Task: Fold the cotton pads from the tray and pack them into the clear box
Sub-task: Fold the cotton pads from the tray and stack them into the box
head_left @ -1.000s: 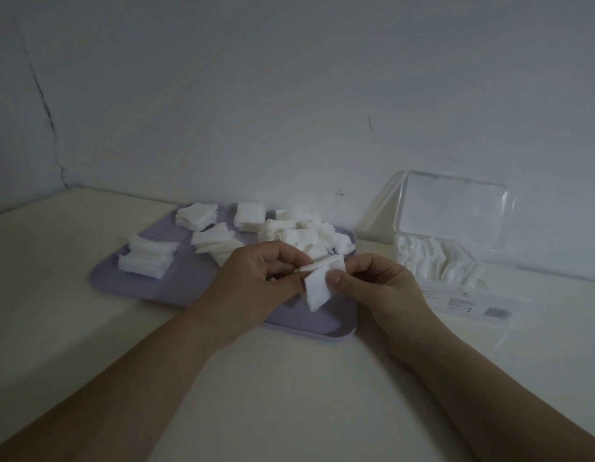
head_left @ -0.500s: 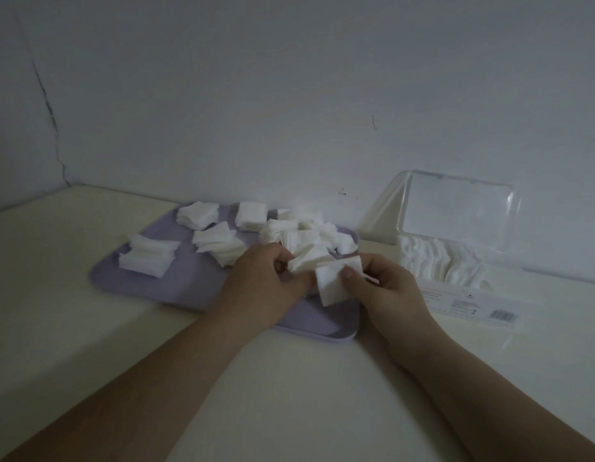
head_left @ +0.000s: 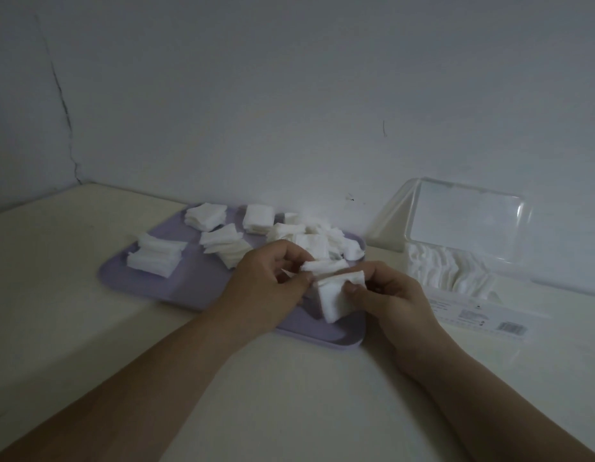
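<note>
Head view: pad doubled over, close to packing.
The left hand [head_left: 269,281] and right hand [head_left: 392,295] meet, both pinching one pad [head_left: 336,301] over the tray [head_left: 189,288]; a second ago it was flatter, so the fold seems nearly done. The box [head_left: 466,221], right of the hands, stands open and part-filled; its label [head_left: 472,316] is unreadable.
</note>
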A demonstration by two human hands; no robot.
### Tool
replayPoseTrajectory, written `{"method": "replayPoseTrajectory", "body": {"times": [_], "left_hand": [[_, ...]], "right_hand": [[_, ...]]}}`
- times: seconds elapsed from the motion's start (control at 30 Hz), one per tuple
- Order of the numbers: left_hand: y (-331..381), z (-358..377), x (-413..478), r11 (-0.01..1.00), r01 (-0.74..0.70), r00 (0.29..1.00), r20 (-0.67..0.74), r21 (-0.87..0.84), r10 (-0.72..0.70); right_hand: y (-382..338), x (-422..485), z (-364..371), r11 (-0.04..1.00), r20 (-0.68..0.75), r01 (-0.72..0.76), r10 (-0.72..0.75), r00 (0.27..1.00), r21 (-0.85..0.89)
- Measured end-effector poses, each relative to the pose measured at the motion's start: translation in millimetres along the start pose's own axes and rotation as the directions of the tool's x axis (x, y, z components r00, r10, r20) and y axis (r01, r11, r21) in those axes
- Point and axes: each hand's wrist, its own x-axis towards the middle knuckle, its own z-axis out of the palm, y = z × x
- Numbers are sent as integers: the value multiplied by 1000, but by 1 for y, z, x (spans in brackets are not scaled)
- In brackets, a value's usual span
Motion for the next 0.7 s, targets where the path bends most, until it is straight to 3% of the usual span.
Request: {"method": "replayPoseTrajectory", "body": {"times": [0.17, 0.3, 0.43, 0.7], "left_hand": [[3, -3, 0, 995, 30, 999, -19, -96, -32], [7, -3, -4, 994, 29, 993, 114, -110, -16], [10, -4, -6, 994, 19, 989, 150, -111, -2], [16, -7, -8, 994, 51, 977, 212, -95, -30]], "right_hand": [[-8, -6, -1, 995, 82, -53, 46, 996, 90], [-10, -6, 4, 994, 32, -43, 40, 999, 102], [-5, -4, 4, 992, -28, -34, 37, 999, 124], [-1, -1, 3, 1000, -17, 18, -17, 1000, 25]]}}
